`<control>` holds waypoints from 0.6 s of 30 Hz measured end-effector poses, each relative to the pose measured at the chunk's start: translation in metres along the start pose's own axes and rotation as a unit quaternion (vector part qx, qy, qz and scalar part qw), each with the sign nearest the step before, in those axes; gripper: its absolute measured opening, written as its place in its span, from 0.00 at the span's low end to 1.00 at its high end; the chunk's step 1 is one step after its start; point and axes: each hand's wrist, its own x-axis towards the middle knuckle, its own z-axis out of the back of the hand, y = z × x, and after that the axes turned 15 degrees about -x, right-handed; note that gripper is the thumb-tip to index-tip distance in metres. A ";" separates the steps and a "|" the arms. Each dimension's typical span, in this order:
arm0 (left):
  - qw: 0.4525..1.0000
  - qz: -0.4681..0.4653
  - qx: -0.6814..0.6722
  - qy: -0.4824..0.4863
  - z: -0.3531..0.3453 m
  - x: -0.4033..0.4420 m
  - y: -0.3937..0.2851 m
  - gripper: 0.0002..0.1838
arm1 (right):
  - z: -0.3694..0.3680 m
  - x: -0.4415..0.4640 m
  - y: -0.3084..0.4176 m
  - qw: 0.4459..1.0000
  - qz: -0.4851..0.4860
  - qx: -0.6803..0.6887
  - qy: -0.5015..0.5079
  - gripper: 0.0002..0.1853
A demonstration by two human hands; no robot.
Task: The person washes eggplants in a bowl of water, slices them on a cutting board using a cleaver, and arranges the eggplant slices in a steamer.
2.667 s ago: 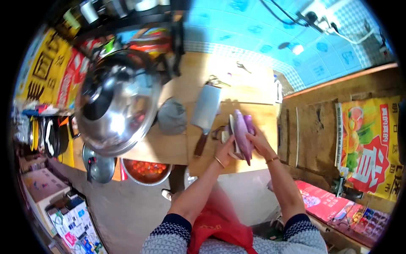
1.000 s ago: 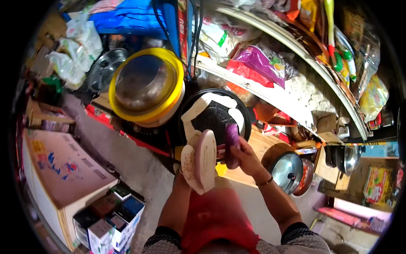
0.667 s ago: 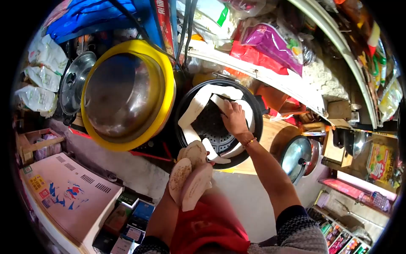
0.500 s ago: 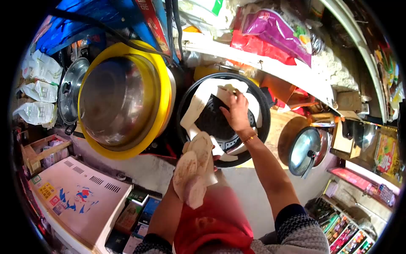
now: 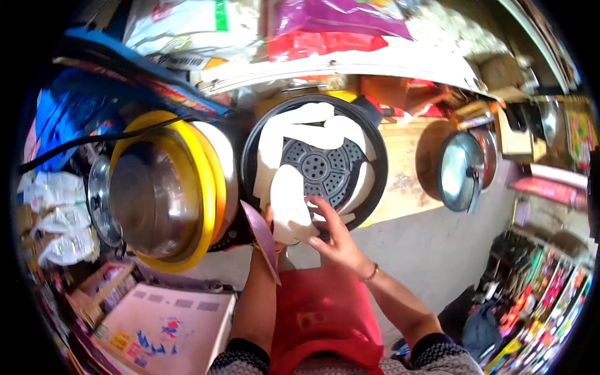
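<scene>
My left hand (image 5: 270, 228), mostly hidden behind its load, holds a small stack of long, pale eggplant slices (image 5: 289, 203) near the pot's front rim. One outer slice (image 5: 261, 240) shows purple skin and tilts out to the left. At the stack's right edge, my right hand (image 5: 340, 240) has its fingers and thumb closed on a slice. Beyond both hands is a black pot (image 5: 381, 159) with a perforated steaming rack (image 5: 315, 165) inside. More white slices (image 5: 269, 147) lie around the rack, some overlapping, with its middle uncovered.
Left of the pot stand yellow basins (image 5: 203, 200) with a metal bowl (image 5: 153, 194) on top. A glass lid (image 5: 459, 169) stands at the right of the wooden board (image 5: 400, 162). A white shelf edge (image 5: 350, 69) with bags runs behind. A pink-white box (image 5: 162, 325) sits lower left.
My right hand has come back from the far side of the rack to the stack in my left hand. The slices have turned, and the head view has shifted.
</scene>
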 end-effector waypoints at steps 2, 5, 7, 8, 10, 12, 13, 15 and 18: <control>0.956 -0.101 0.263 -0.080 0.005 0.015 0.006 0.25 | -0.014 0.016 -0.017 0.991 0.045 -0.078 -0.097 0.36; 0.993 -0.049 0.035 -0.099 -0.025 0.047 0.007 0.26 | -0.004 0.038 -0.036 0.980 -0.081 -0.067 -0.170 0.30; 0.990 -0.057 0.085 -0.100 -0.005 0.047 0.001 0.28 | 0.010 0.029 -0.045 0.942 -0.022 -0.208 -0.264 0.22; 0.968 -0.055 0.166 -0.178 0.018 0.045 -0.005 0.26 | 0.023 0.016 -0.032 0.909 -0.019 -0.308 -0.281 0.18; 0.947 -0.099 0.266 -0.151 -0.028 0.000 -0.015 0.22 | 0.031 -0.026 -0.010 0.932 -0.119 -0.143 -0.312 0.12; 0.809 -0.247 0.510 -0.157 -0.052 -0.048 0.000 0.17 | 0.020 -0.075 -0.023 0.908 -0.114 -0.029 -0.401 0.10; 0.769 -0.279 0.564 -0.109 -0.048 -0.074 0.011 0.13 | 0.011 -0.104 -0.040 0.898 -0.157 -0.059 -0.407 0.11; 0.777 -0.170 0.606 -0.025 -0.024 -0.120 0.040 0.09 | -0.023 -0.159 -0.093 0.873 -0.276 0.014 -0.401 0.11; 0.730 0.065 0.680 0.027 0.068 -0.145 0.096 0.12 | -0.091 -0.219 -0.164 0.805 -0.366 0.184 -0.428 0.12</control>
